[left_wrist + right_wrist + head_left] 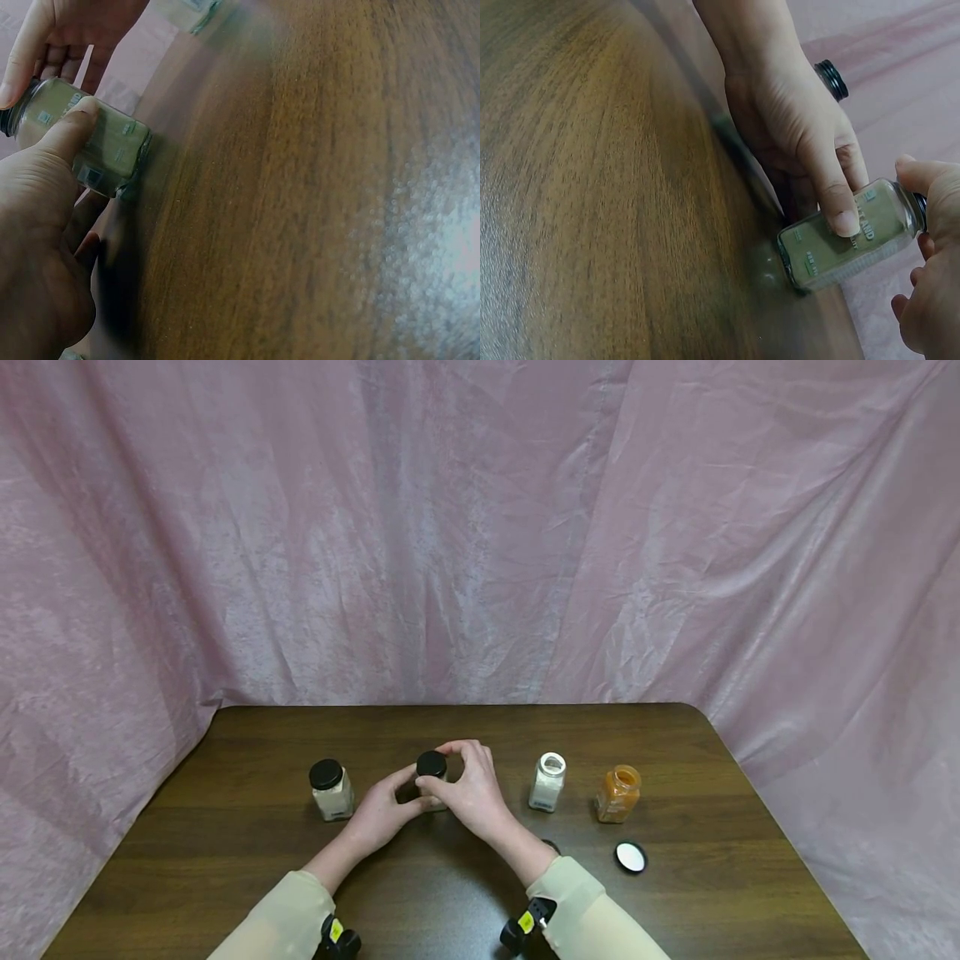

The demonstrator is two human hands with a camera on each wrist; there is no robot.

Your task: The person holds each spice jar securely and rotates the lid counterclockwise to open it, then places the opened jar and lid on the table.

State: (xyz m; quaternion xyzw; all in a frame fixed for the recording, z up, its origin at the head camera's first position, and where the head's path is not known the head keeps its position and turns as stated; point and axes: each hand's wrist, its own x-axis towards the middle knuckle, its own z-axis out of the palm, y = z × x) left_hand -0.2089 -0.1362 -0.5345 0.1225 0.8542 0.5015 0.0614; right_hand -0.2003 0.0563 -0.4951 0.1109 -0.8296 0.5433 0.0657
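Observation:
At the middle of the table stands a glass spice jar [112,142] holding a pale greenish powder, topped by a black screw lid [431,764]. My left hand [381,814] grips the jar's body, its thumb lying across the printed front in both wrist views. From the other side, my right hand [474,789] holds the lid between thumb and fingers. The lid sits on the jar's neck; whether it is loosened cannot be told. Just left of my left hand is a second jar [332,792] with a black lid and pale contents.
To the right stand two lidless jars: one with white contents [547,782], one with orange powder [618,793]. A black lid [631,857] lies with its white inside up in front of the orange jar. Another lid [551,845] is partly hidden behind my right forearm.

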